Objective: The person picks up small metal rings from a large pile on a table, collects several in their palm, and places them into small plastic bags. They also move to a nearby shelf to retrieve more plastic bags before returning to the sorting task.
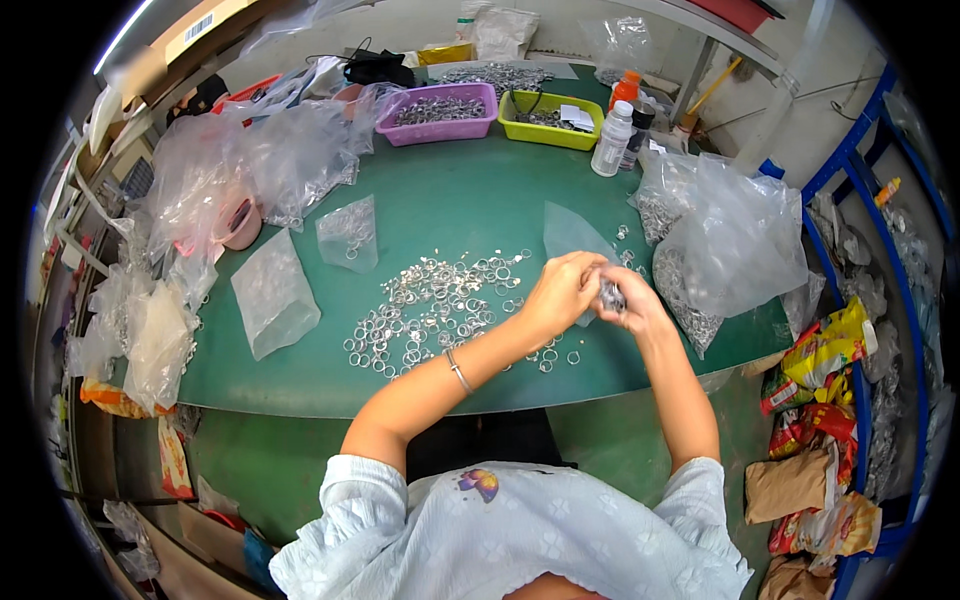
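Observation:
My right hand is closed around a small bunch of silver metal rings, part of which shows between thumb and fingers. My left hand meets it from the left, its fingers pinched together at the bunch; what they hold is hidden. Just behind both hands lies a clear plastic bag, partly covered by them. Left of my hands, a loose spread of silver rings with small pale bits among them covers the middle of the green table.
Flat clear bags lie on the left, beside heaped plastic bags and a pink cup. Purple and yellow-green baskets of metal parts stand behind, near a white bottle. Filled bags sit right, by a blue rack.

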`<state>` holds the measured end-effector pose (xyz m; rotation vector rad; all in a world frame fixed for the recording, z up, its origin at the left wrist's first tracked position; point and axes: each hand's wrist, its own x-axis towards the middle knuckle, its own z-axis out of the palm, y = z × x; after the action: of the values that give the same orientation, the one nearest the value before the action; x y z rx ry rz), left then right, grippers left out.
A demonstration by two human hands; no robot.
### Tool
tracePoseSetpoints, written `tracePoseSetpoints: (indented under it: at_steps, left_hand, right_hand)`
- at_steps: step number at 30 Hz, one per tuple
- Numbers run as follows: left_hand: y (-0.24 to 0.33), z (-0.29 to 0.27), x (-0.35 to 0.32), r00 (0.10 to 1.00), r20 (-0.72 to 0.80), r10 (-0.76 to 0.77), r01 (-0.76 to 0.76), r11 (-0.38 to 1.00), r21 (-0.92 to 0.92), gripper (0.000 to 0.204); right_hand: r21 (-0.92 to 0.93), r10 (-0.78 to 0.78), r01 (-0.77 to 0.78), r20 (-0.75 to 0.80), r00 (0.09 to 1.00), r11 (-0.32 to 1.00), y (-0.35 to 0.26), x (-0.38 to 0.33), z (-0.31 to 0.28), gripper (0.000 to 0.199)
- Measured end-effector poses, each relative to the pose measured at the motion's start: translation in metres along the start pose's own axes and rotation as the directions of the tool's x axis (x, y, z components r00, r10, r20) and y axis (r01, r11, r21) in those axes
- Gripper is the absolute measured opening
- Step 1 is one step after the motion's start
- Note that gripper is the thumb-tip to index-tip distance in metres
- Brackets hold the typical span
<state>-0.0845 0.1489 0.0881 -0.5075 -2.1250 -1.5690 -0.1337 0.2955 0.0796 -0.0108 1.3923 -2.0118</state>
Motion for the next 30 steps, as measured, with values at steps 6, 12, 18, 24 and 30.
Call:
tracePoseSetpoints:
  at_steps: [6, 12, 18, 24, 30]
  left_hand:
    - [-0.022, -0.004, 0.012, 0.982, 0.016, -0.188, 0.189, 0.981, -0.046, 0.022]
    - [-0.041, -0.044, 0.065, 0.983, -0.109, -0.148, 0.137, 0.986, -0.096, 0.024]
    - [-0.078, -0.106, 0.122, 0.962, -0.212, -0.173, 0.105, 0.949, -0.296, 0.026]
    - [-0.127, -0.159, 0.126, 0.882, -0.407, -0.236, 0.156, 0.963, -0.220, 0.022]
    - [-0.162, -0.191, 0.089, 0.815, -0.557, -0.159, 0.063, 0.980, -0.188, 0.018]
  right_hand:
    - [0.552, 0.136, -0.083, -0.055, 0.989, 0.830, -0.007, 0.041, 0.018, 0.028]
    - [-0.497, -0.424, 0.351, -0.039, 0.905, 0.794, -0.030, 0.090, 0.046, 0.031]
    - [-0.927, -0.548, 0.310, 0.376, 0.747, -0.213, -0.065, 0.110, 0.078, 0.030]
    - [-0.644, -0.521, 0.358, 0.762, 0.385, -0.676, -0.045, 0.150, 0.089, 0.023]
    - [-0.611, -0.617, 0.371, 0.778, 0.118, -0.699, -0.031, 0.193, 0.115, 0.021]
